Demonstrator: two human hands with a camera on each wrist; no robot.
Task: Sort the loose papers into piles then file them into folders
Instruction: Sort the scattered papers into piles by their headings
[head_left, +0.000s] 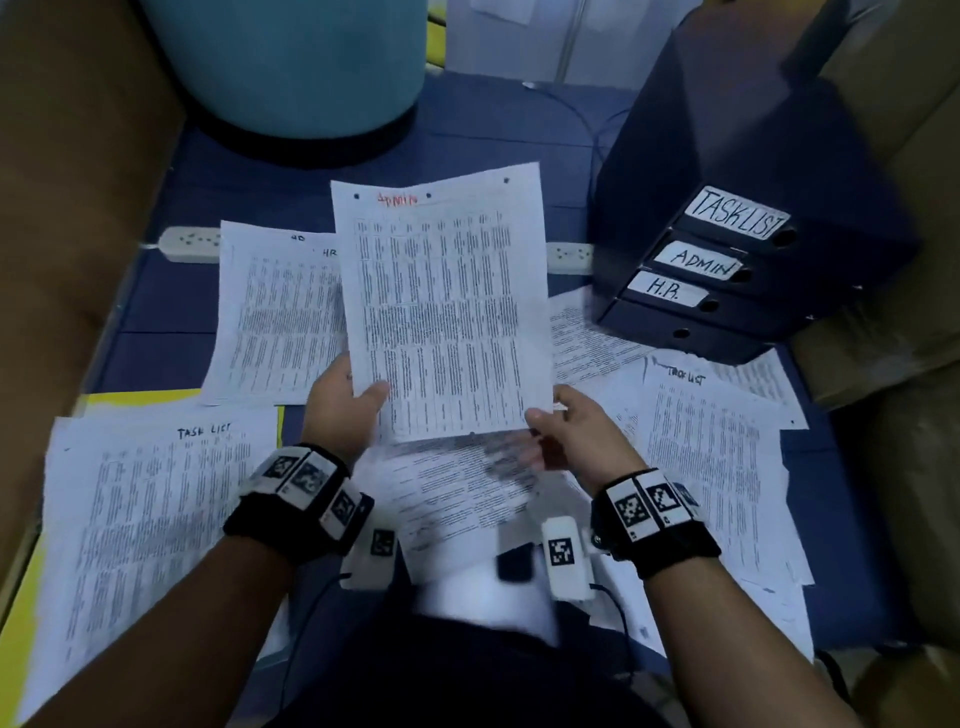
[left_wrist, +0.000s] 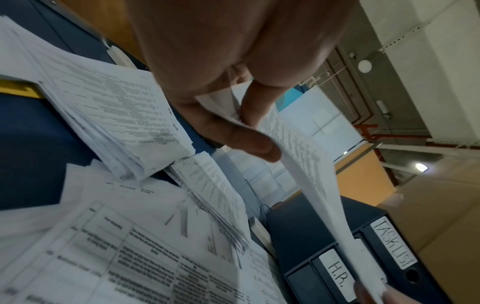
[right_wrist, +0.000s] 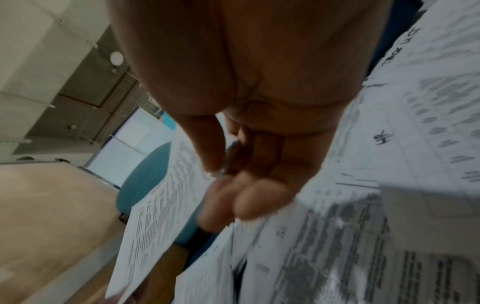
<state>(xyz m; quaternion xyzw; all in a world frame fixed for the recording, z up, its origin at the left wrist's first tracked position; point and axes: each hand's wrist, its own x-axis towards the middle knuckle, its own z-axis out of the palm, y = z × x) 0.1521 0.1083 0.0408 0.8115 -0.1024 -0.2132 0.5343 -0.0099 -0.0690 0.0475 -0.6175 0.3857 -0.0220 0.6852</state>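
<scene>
I hold one printed sheet headed "Admin" in red (head_left: 441, 312) upright over the blue mat. My left hand (head_left: 371, 392) pinches its lower left edge, thumb (left_wrist: 246, 142) on the front. At the lower right corner my right hand (head_left: 540, 418) pinches it between thumb and fingers (right_wrist: 246, 197). An "HR" pile (head_left: 280, 312) lies behind on the left. A "Task list" pile (head_left: 150, 493) rests on a yellow folder (head_left: 15, 623). More "Task list" sheets (head_left: 711, 467) and loose papers (head_left: 457, 493) lie mixed below and to the right. Dark binders (head_left: 727, 260) labelled TASKLIST, ADMIN and H.R. are stacked at the back right.
A teal round tub (head_left: 291, 67) stands at the back. A white power strip (head_left: 189, 244) lies behind the HR pile. Brown cardboard walls (head_left: 62, 208) close in on the left and right. Wrist-camera cables trail near my lap.
</scene>
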